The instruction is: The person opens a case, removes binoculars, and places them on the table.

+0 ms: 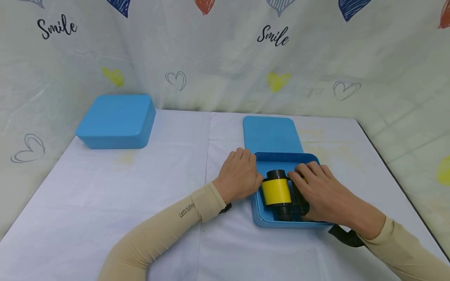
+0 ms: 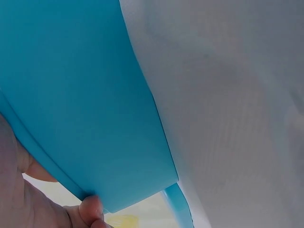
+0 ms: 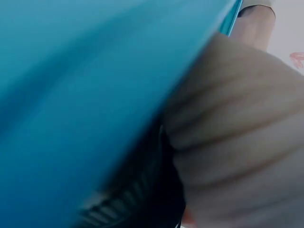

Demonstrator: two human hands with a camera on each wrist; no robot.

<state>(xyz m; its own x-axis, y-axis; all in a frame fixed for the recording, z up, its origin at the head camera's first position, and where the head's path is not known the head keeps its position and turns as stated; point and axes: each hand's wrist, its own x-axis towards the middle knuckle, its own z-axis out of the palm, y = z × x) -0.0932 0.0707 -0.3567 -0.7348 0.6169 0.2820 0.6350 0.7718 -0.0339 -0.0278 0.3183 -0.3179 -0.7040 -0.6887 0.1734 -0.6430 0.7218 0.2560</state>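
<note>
A pair of yellow and black binoculars [image 1: 276, 192] lies inside an uncovered blue box [image 1: 267, 224] right of the table's middle. My right hand [image 1: 321, 191] reaches into the box and grips the binoculars' right barrel, mostly hiding it. At the box's left rim my left hand [image 1: 240, 174] pinches the edge, its fingers curled over it. The left wrist view shows the box's outer wall [image 2: 90, 104] close up, with the fingers [image 2: 90, 209] at its rim. In the right wrist view a blue surface [image 3: 85, 95] and a sleeve [image 3: 237, 133] cover most of the picture.
Behind the box lies a flat blue lid [image 1: 272, 134]. Another blue box [image 1: 117, 121], covered, stands at the table's back left. A white cloth [image 1: 168, 242] covers the table, and a printed curtain [image 1: 225, 50] hangs along the back.
</note>
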